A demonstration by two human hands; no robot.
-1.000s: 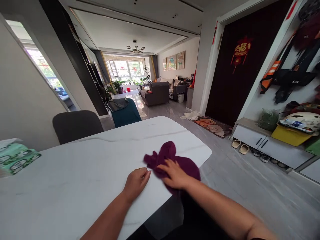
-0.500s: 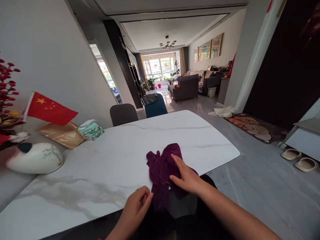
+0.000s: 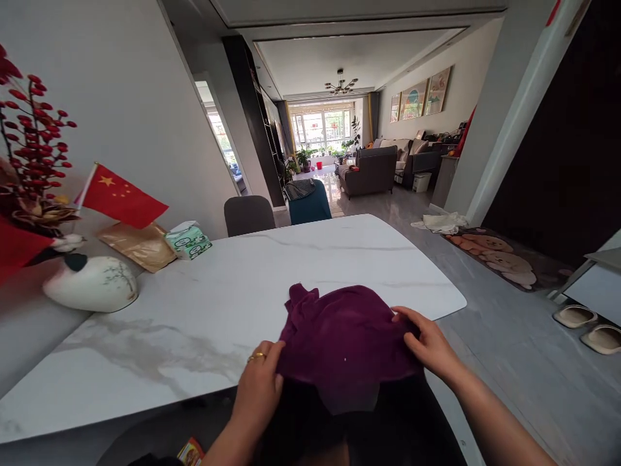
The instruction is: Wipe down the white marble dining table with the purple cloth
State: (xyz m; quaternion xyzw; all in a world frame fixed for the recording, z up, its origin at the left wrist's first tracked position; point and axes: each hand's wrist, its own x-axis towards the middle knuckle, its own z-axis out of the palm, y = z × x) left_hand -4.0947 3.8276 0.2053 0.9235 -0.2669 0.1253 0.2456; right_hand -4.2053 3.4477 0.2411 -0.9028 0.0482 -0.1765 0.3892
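Note:
A dark purple cloth (image 3: pixel 347 333), soft and perhaps a garment, is spread over the table's near edge and hangs toward my lap. Its far left part is bunched up in folds, while the middle lies fairly smooth with a tiny white speck on it. My left hand (image 3: pixel 262 372), with a gold ring on one finger, is closed on the left edge of the cloth. At the opposite edge, my right hand (image 3: pixel 427 343) grips the cloth between thumb and fingers. The fabric hides part of the tabletop beneath.
The white marbled table (image 3: pixel 233 285) bears a green tissue pack (image 3: pixel 189 241), a brown paper bag (image 3: pixel 140 246), a small red flag (image 3: pixel 129 197) and a white vase (image 3: pixel 94 285) at the left. Two chairs, one of them teal (image 3: pixel 310 204), stand beyond the far edge.
The bunched cloth has been opened out wider to the right. My left hand has taken its left edge, and my right hand has moved right and closed on its right edge.

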